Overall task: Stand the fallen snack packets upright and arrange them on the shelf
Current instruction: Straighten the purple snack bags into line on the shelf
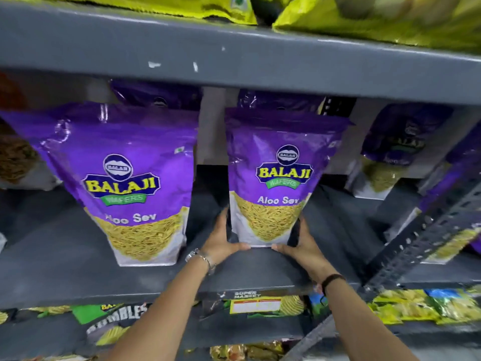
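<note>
Grey metal shelf (pixel 78 256) | purple Aloo Sev packet (pixel 135 183) upright at left | second Aloo Sev packet (pixel 279 178) upright mid-shelf | left hand (pixel 221 241) and right hand (pixel 303 246) clasp its bottom corners | wristwatch (pixel 199 256) on left wrist.

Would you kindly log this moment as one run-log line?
step: standing packet upright | left hand: on packet base | right hand: on packet base | packet: upright on shelf | neighbour packet: upright

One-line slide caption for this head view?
Both hands, left hand and right hand, steady an upright purple Aloo Sev packet on the grey shelf.
</note>
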Available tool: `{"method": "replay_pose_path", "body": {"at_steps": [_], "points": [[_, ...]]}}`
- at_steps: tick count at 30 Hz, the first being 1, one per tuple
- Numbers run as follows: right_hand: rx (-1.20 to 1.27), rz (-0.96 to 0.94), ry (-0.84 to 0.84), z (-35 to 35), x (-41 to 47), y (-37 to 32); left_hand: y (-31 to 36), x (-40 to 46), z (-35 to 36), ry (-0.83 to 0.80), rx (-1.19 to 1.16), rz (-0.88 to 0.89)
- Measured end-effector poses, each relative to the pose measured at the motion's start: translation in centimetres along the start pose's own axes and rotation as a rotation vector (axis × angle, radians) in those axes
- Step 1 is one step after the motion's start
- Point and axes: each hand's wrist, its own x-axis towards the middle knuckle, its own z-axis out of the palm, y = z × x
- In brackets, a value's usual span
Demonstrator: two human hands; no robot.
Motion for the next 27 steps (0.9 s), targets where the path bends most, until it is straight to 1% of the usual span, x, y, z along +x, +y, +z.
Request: {"method": "replay_pose_path", "body": {"at_steps": [1,5,13,22,27], "points": [[-0.005,0.011,-0.009,-0.2,0.2,0.0,-0.1,0.4,0.2,0.0,0.004,-0.012],[0.0,0.039,0.007,-1.0,0.4,0.5,0.2,0.1,1.4,0.087,-0.03,-0.058],[-0.079,0.072,0.032,-3.0,-2.3,1.7,1.0,-2.2,3.8,0.093,0.017,-0.032],[-0.09,0.044,0.041,-2.8,-2.7,1.7,1.0,-2.9,3.9,0.102,0.113,-0.015],[-0.123,0.041,0.06,-2.9,-2.7,2.0,1.0,-2.8,4.1,0.097,0.159,-0.041]]}}
